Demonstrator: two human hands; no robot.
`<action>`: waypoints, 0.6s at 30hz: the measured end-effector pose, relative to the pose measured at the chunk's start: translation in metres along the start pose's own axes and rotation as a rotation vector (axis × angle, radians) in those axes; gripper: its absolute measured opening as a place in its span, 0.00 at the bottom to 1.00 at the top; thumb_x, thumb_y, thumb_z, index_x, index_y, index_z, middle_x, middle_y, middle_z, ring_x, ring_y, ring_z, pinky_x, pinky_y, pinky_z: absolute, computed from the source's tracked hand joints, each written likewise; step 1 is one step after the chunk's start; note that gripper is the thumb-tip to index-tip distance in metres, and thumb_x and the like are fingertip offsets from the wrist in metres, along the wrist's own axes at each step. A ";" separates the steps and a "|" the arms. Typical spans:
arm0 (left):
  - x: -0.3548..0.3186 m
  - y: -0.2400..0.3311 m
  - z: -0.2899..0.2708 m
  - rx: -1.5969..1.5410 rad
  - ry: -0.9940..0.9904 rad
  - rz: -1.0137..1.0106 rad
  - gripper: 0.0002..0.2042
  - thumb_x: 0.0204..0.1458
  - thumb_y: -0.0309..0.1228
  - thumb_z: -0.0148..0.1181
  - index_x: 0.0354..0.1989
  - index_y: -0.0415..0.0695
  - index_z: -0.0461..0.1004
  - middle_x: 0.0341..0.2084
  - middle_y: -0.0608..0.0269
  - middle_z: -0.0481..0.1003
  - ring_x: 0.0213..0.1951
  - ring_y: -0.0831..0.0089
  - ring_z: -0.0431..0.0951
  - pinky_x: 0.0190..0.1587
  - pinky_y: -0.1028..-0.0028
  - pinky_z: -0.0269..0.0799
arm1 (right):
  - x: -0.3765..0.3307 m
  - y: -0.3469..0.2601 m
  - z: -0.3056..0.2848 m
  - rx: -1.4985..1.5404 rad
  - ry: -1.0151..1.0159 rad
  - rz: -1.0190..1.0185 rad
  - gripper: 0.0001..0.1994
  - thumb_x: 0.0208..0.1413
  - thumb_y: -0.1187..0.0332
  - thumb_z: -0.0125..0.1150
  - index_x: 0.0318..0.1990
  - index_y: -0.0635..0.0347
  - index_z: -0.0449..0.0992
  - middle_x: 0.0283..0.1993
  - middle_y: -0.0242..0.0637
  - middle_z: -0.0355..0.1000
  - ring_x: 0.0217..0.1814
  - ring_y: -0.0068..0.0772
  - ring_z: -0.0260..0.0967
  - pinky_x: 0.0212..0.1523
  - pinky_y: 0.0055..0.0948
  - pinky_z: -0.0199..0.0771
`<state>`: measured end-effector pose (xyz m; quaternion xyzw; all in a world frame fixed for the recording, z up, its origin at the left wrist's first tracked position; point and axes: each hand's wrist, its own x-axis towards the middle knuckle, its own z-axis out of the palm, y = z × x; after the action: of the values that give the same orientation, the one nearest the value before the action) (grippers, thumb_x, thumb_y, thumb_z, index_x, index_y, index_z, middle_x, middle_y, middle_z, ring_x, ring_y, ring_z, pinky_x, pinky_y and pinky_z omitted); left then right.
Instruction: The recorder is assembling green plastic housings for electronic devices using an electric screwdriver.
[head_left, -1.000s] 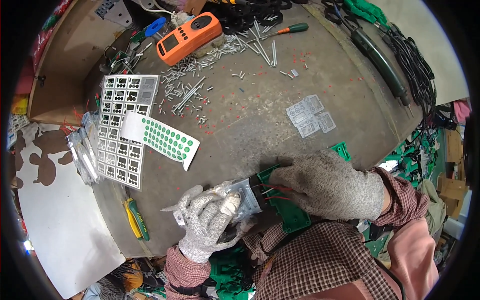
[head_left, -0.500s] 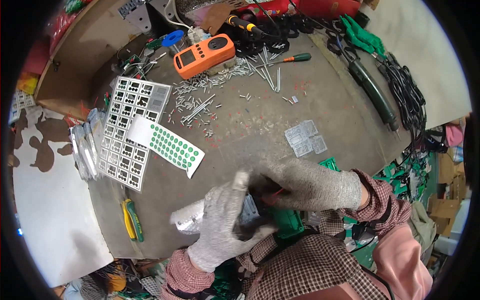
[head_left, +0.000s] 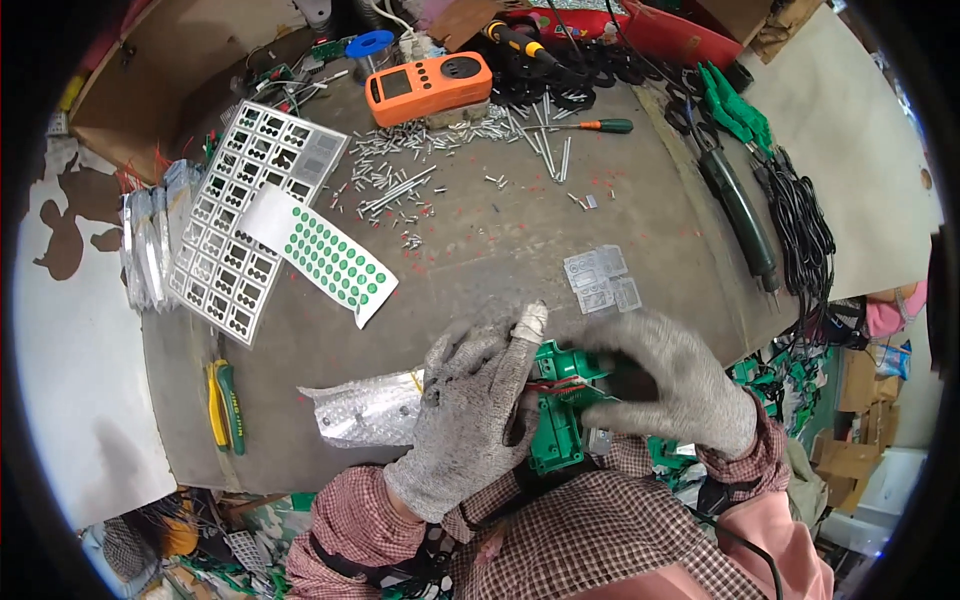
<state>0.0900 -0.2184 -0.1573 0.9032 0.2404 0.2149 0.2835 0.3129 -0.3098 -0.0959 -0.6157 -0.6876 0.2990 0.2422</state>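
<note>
Both gloved hands on the green circuit board (head_left: 556,432) at the surface's (head_left: 480,250) near edge: left hand (head_left: 470,420) spread flat over it, right hand (head_left: 672,392) curled, gripping its right side. Best pinned steady, clear of the silver bag (head_left: 362,412) just left.

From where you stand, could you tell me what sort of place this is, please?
Probably an electronics assembly or repair bench. An orange meter and loose screws lie on the worn table, with a soldering-type tool at its edge, and both gloved hands work on a green circuit board.
</note>
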 end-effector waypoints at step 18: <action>-0.005 -0.005 0.005 -0.116 0.108 0.043 0.34 0.45 0.29 0.68 0.64 0.35 0.66 0.36 0.65 0.76 0.45 0.62 0.75 0.66 0.51 0.56 | 0.007 -0.011 0.046 0.184 0.031 0.273 0.18 0.66 0.61 0.57 0.59 0.60 0.69 0.34 0.53 0.75 0.37 0.52 0.78 0.38 0.44 0.76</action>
<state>0.0865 -0.2196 -0.1652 0.8774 0.2228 0.2829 0.3171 0.2725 -0.3090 -0.1208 -0.6832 -0.5636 0.3813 0.2649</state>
